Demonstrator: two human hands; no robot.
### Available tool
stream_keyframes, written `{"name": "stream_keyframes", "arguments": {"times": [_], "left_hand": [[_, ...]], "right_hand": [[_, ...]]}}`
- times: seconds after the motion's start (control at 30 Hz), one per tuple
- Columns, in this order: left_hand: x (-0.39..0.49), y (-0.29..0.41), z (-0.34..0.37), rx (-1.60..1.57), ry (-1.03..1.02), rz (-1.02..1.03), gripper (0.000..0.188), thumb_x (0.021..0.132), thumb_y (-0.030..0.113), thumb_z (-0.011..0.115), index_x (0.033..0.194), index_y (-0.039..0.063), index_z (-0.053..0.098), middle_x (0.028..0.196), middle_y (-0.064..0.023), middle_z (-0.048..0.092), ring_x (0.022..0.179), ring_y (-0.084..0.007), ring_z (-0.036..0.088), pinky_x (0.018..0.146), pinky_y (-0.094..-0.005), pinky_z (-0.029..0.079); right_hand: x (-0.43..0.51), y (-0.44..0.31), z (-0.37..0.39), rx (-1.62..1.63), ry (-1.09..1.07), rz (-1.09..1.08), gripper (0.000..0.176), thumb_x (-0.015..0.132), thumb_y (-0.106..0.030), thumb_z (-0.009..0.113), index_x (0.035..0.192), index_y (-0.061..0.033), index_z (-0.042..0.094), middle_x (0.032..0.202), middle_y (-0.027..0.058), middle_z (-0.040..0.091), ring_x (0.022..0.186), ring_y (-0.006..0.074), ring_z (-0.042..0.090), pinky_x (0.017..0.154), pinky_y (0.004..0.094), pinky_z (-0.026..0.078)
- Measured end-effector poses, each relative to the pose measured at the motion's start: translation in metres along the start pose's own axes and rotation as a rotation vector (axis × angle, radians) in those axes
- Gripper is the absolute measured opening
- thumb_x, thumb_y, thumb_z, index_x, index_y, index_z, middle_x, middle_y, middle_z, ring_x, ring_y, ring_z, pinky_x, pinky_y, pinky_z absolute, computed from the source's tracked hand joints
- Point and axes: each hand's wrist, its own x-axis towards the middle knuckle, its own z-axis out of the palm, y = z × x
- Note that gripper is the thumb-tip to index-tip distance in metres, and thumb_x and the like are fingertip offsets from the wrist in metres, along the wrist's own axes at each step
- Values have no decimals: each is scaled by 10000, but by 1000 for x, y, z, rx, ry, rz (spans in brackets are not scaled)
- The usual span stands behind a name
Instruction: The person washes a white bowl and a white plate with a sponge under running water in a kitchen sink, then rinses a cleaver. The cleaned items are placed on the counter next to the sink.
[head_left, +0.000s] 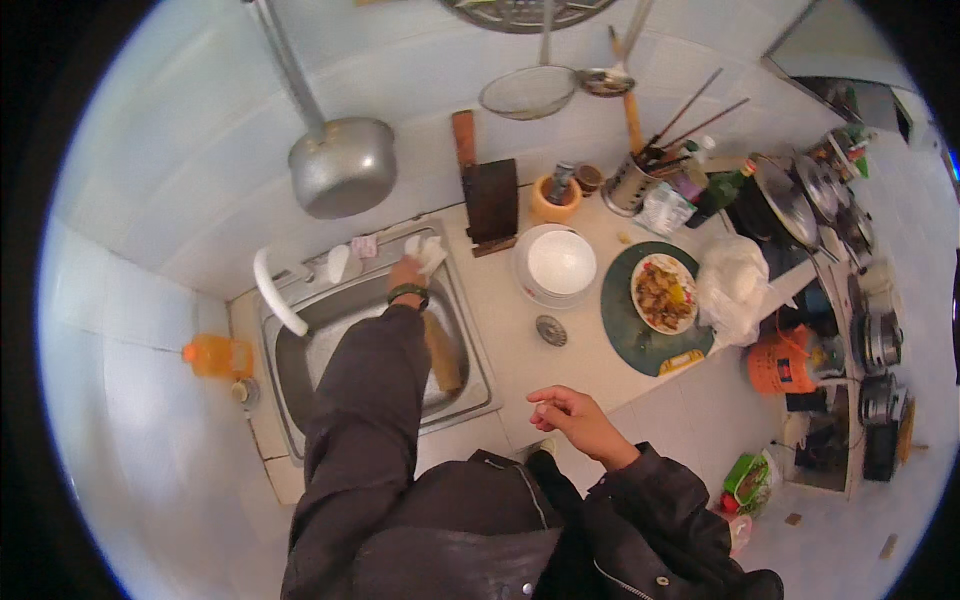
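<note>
My left hand, with a dark bracelet at the wrist, reaches over the back right corner of the steel sink. It touches a crumpled white cloth or paper on the rim; its fingers are partly hidden, so I cannot tell whether they grip it. A brown, long object lies in the basin beside my forearm. My right hand hovers in front of the counter edge, fingers loosely bent and apart, holding nothing. The nearest thing to it on the counter is a round metal drain strainer.
Stacked white bowls, a plate of food on a green board and a plastic bag stand on the counter. A cleaver in a dark holder is behind. A white faucet arches over the sink; a saucepan hangs above.
</note>
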Motion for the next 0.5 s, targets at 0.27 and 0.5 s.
{"name": "stream_keyframes", "arguments": {"times": [0.27, 0.5], "left_hand": [[-123, -18, -35, -477, 85, 32, 388, 637, 225, 746, 932, 23, 593, 886, -153, 638, 833, -278, 613, 741, -363, 471], [-251, 0, -42, -625, -46, -129, 289, 688, 169, 726, 869, 1, 576, 723, -51, 590, 647, -126, 537, 589, -288, 451]], "right_hand": [[-9, 21, -23, 24, -74, -76, 232, 904, -123, 499, 1107, -16, 538, 860, 50, 596, 785, 109, 571, 731, 252, 484], [-35, 43, -63, -40, -13, -191, 266, 887, -167, 535, 1102, -10, 535, 909, 49, 595, 789, 108, 555, 705, 253, 476]]}}
